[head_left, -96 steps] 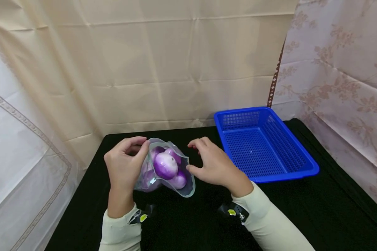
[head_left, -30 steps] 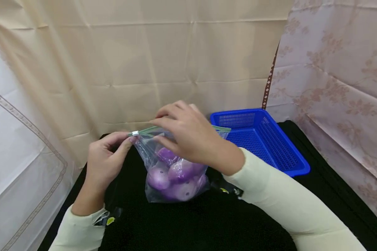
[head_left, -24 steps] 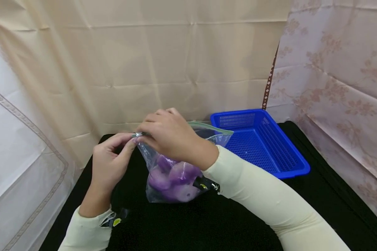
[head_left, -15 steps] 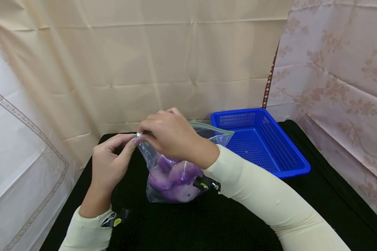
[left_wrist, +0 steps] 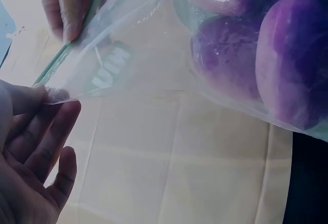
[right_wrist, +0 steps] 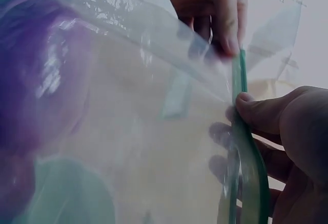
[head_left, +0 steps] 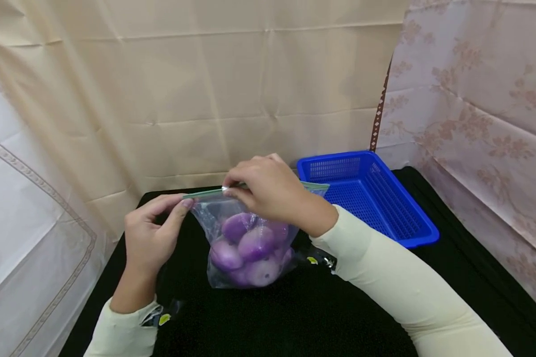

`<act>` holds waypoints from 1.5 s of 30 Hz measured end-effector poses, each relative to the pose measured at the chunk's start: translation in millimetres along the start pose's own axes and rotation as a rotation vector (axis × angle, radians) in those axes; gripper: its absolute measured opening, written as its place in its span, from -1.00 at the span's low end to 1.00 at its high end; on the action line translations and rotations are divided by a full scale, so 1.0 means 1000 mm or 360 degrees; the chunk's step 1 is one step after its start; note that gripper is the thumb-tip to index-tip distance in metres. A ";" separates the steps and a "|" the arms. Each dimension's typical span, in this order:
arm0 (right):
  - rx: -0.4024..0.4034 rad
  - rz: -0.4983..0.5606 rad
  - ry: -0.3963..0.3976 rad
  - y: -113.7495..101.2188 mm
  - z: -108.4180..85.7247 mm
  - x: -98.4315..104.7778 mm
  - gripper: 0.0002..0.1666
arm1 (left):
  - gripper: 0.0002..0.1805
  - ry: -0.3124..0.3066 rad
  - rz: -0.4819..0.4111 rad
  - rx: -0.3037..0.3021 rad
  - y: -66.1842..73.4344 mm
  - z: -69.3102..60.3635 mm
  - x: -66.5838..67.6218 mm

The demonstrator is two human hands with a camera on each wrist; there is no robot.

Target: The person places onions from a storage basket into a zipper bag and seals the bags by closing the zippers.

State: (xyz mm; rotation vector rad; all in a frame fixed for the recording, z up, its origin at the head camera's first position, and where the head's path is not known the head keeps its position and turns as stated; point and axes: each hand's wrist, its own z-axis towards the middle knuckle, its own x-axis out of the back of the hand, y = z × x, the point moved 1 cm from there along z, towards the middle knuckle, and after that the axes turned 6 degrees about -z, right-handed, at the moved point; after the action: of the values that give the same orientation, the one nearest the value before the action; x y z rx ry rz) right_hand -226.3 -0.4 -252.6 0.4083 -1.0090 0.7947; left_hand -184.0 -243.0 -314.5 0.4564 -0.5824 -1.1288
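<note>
A clear zip bag (head_left: 205, 213) with a green zip strip (head_left: 207, 192) stands upright on the black cloth. Several rounded purple-and-white pieces (head_left: 255, 243), like onions or turnips, fill its lower part. My left hand (head_left: 149, 238) pinches the bag's upper left corner between thumb and forefinger; in the left wrist view the other fingers of this left hand (left_wrist: 38, 152) are spread loosely. My right hand (head_left: 277, 191) pinches the strip at a small white slider (head_left: 225, 189). Left of the slider the strip lies pressed together. My right hand hides the strip's middle.
A blue plastic basket (head_left: 411, 237) with slotted walls stands behind and right of the bag. Black cloth (head_left: 268, 322) covers the table. Beige drapes (head_left: 169, 89) hang behind, with patterned cloth (head_left: 482, 124) at the right.
Earlier my right hand came to the bag's left corner and took hold of the slider. Since then it has moved right along the strip with the slider, while my left hand stays at the corner.
</note>
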 end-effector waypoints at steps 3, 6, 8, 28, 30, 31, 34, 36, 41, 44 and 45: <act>-0.0030 0.0016 -0.0014 0.011 -0.007 0.005 -0.84 | -0.92 0.0007 -0.0030 0.0001 -0.001 0.001 0.002; -0.0050 0.0024 -0.0013 0.023 -0.015 0.008 -0.84 | -0.93 0.0024 -0.0035 0.0011 0.000 0.001 0.005; -0.0065 0.0028 -0.0008 0.032 -0.022 0.009 -0.84 | -0.93 0.0046 -0.0026 0.0024 0.001 0.000 0.007; -0.0544 0.0359 -0.0046 0.104 -0.084 0.025 -0.83 | -0.89 0.0165 -0.0075 0.0167 -0.006 -0.001 0.017; -0.0608 0.0393 -0.0020 0.105 -0.087 0.023 -0.79 | -0.88 0.0171 -0.0104 0.0193 -0.006 -0.001 0.013; -0.0643 0.0419 -0.0002 0.104 -0.089 0.022 -0.76 | -0.87 0.0170 -0.0120 0.0211 -0.007 -0.001 0.011; -0.0740 0.0513 0.0134 0.095 -0.095 0.015 -0.58 | -0.75 0.0133 -0.0278 0.0328 -0.010 -0.004 0.010; -0.0773 0.0677 0.0350 0.081 -0.102 0.005 -0.49 | -0.57 0.0056 -0.0386 0.0473 -0.013 -0.012 0.011; -0.0686 0.1158 0.0735 0.034 -0.133 -0.040 -0.43 | -0.09 -0.0402 -0.0336 0.0926 -0.032 -0.050 0.015; -0.0806 0.1241 0.0486 0.016 -0.142 -0.070 -0.32 | 0.07 -0.0660 -0.0233 0.1125 -0.050 -0.072 0.009; -0.0860 0.1222 0.0361 0.014 -0.143 -0.080 -0.28 | 0.11 -0.0709 -0.0221 0.1183 -0.056 -0.078 0.005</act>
State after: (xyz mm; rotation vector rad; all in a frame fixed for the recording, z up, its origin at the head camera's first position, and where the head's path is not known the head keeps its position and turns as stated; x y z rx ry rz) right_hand -176.0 68.2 -393.1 -0.5625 -1.1190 1.1635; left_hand -172.0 -264.7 -407.2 0.8985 -1.3950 -1.1279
